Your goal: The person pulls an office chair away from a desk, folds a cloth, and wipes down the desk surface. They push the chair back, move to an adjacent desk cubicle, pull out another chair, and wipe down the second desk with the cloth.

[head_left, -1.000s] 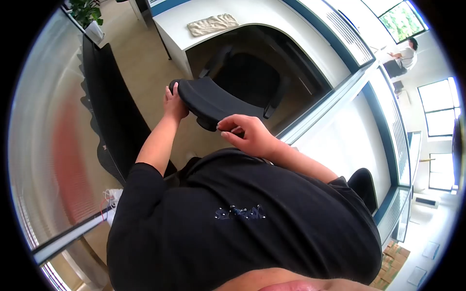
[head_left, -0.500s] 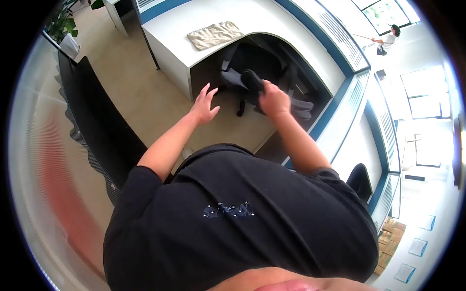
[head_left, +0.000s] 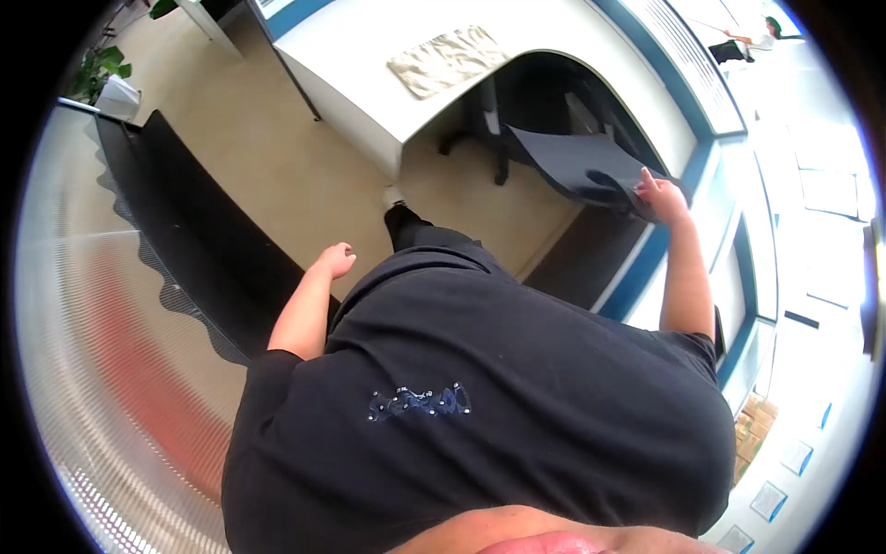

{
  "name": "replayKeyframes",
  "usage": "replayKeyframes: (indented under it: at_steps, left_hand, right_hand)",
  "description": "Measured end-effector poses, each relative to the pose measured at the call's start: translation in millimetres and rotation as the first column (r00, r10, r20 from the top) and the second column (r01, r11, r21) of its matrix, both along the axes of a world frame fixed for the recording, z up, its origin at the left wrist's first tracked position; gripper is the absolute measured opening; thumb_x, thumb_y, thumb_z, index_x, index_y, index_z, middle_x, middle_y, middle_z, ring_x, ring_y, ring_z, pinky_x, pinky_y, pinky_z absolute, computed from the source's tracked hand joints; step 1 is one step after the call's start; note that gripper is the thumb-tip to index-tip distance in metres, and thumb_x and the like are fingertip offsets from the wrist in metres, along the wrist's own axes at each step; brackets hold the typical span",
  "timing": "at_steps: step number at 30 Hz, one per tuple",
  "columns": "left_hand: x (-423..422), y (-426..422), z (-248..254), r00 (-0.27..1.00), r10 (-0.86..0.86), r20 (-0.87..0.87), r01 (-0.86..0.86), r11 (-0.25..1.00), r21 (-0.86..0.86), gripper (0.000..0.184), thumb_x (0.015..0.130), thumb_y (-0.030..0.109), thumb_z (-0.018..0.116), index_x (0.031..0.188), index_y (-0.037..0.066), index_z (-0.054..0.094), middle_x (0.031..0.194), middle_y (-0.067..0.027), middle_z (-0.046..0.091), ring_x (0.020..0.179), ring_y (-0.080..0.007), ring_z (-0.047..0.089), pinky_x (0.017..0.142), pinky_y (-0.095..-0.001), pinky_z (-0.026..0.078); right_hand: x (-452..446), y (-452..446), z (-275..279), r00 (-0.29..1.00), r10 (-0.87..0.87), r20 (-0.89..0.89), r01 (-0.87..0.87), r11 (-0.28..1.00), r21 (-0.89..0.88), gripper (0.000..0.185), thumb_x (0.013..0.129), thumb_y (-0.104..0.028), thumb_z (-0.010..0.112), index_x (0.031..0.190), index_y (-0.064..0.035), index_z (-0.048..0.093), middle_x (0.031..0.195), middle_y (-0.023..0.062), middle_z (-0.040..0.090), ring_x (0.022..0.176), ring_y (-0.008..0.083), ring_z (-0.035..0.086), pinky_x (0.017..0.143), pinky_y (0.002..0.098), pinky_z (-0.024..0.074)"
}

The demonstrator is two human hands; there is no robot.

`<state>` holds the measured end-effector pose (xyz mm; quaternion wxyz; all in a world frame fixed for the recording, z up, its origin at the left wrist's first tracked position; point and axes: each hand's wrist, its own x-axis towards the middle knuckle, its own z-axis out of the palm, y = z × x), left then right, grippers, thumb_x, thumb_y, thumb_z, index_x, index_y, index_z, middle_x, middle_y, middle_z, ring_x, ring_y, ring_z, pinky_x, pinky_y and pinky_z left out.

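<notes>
A black office chair stands at the curved cutout of a white desk, its dark backrest (head_left: 581, 166) turned toward me. My right hand (head_left: 662, 198) is at the right end of that backrest, with the index finger raised and the other fingers curled on its edge. Low on the left, away from the chair, my left hand (head_left: 338, 259) hangs beside my body with its fingers loosely curled; whether they hold anything is too small to tell. On the white desk (head_left: 341, 55) lies a crumpled beige cloth (head_left: 448, 61).
A long black bench (head_left: 203, 222) runs along the ribbed translucent partition on the left. Behind it stands a potted plant (head_left: 118, 96). Blue-framed dividers (head_left: 637, 277) are on the right. Another person (head_left: 749, 46) is far off at the upper right. My shoe (head_left: 394, 197) is on the floor.
The chair's backrest has swung round to the right, with my right hand moving right along with it. My left hand has dropped back toward my body. One foot has come into view.
</notes>
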<state>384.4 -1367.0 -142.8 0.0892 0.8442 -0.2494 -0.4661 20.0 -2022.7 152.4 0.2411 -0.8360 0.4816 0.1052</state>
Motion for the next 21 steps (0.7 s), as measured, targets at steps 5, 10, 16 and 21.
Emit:
replayKeyframes:
  at_steps: [5,10,16,21]
  left_hand:
    - [65,53,-45,0.894,0.306,-0.327,-0.355,0.929,-0.102,0.057,0.094,0.033,0.075,0.140,0.002,0.063,0.135,-0.0200,0.070,0.127,-0.0277,0.066,0.107,-0.0385,0.052]
    - [110,100,41,0.857,0.498,-0.129,-0.498,0.866,0.039,0.051,0.099,0.031,0.068,0.142,0.004,0.062,0.132,-0.0177,0.071,0.122,-0.0257,0.068,0.107,-0.0388,0.052]
    - [120,171,83,0.704,0.704,0.094,-0.702,0.710,-0.052,0.043,0.104,0.021,0.062,0.142,0.002,0.061,0.131,-0.0193,0.071,0.117,-0.0251,0.070,0.099,-0.0354,0.054]
    - [111,214,91,0.463,0.866,-0.187,-0.866,0.487,0.109,0.035,0.101,0.024,0.062,0.125,-0.001,0.069,0.121,-0.0199,0.074,0.112,-0.0307,0.072,0.094,-0.0413,0.055]
  right_hand:
    - [173,19,15,0.774,0.132,-0.619,-0.067,0.990,0.127,0.078,0.100,-0.069,0.054,0.113,0.0048,0.075,0.091,0.0164,0.078,0.078,0.0305,0.076,0.081,0.0438,0.0602]
    - [321,66,-131,0.841,0.503,-0.202,-0.500,0.863,0.066,0.062,0.092,-0.063,0.067,0.123,-0.0085,0.072,0.115,0.0207,0.075,0.112,0.0358,0.072,0.095,0.0475,0.0573]
    - [441,179,-226,0.668,0.664,-0.336,-0.738,0.651,-0.178,0.062,0.101,-0.026,0.059,0.159,-0.0180,0.040,0.167,0.0103,0.037,0.150,0.0350,0.042,0.105,0.0629,0.0469]
    - [497,156,-314,0.603,0.675,-0.425,-0.796,0.476,-0.374,0.047,0.101,-0.019,0.053,0.147,-0.0136,0.051,0.149,0.0174,0.055,0.133,0.0320,0.057,0.107,0.0498,0.0495]
